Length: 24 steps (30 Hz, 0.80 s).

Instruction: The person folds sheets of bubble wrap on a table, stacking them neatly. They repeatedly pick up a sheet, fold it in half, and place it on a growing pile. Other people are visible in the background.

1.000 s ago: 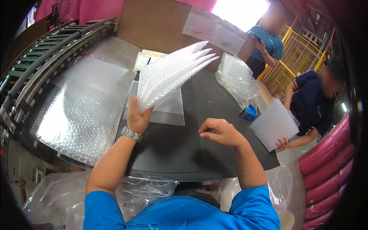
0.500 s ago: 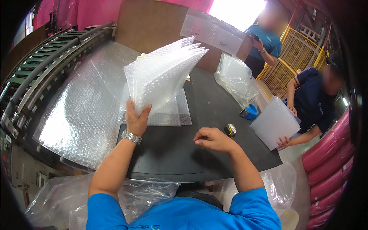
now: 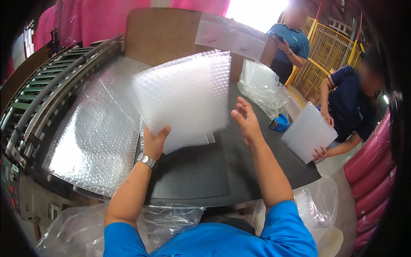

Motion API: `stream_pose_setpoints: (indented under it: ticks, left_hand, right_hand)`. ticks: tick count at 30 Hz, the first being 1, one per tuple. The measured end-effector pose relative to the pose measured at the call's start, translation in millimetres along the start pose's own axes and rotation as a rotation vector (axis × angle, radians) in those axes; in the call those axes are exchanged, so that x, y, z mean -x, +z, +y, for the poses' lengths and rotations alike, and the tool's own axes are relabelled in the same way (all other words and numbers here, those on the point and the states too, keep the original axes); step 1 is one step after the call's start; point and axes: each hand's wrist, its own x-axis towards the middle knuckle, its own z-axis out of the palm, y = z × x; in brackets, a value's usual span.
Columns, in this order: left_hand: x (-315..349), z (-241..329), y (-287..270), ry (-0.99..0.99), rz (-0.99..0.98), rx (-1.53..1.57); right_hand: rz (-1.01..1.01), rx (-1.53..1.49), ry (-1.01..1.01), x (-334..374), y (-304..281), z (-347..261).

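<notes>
My left hand [image 3: 155,140] is closed on the lower left corner of a stack of clear bubble wrap sheets [image 3: 184,94]. The stack is held up, tilted, above the dark table [image 3: 192,180]. Beyond its right edge my right hand [image 3: 248,122] is raised, fingers stretched and apart, with nothing in it. More bubble wrap sheets [image 3: 204,139] lie on the table, mostly hidden under the raised stack. To the left of my left hand a large bubble wrap sheet [image 3: 92,145] spreads over the table.
A clear plastic bag [image 3: 267,96] with sheets and a blue object like a tape roll [image 3: 280,123] are at right. A co-worker [image 3: 351,103] holds bubble wrap sheets [image 3: 310,133]; another person [image 3: 291,43] stands behind. A roller conveyor [image 3: 55,85] runs along the left, a brown board [image 3: 162,38] behind.
The stack in my left hand has swung from edge-up and fanned to facing me, more squared. My right hand has risen and opened from curled fingers. The yellow-black tape measure is now hidden.
</notes>
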Motion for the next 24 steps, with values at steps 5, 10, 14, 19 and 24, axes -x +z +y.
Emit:
stream_pose_setpoints:
  ticks: [5,10,14,19,24]
  left_hand:
    - [6,1,10,-0.194,-0.063,0.235]
    - [8,-22,7,-0.286,-0.106,0.151]
    - [6,-15,6,-0.542,-0.274,0.487]
    - [22,-19,6,-0.746,-0.479,0.619]
    - [27,-18,8,-0.786,-0.61,0.581]
  right_hand:
    - [-0.213,-0.315,0.221,4,-20,14]
    - [-0.278,-0.472,0.463,46,-19,29]
    - [-0.18,-0.582,0.51,80,-37,52]
    - [-0.047,-0.49,0.421,129,-60,31]
    - [0.119,-0.55,0.418,159,-85,19]
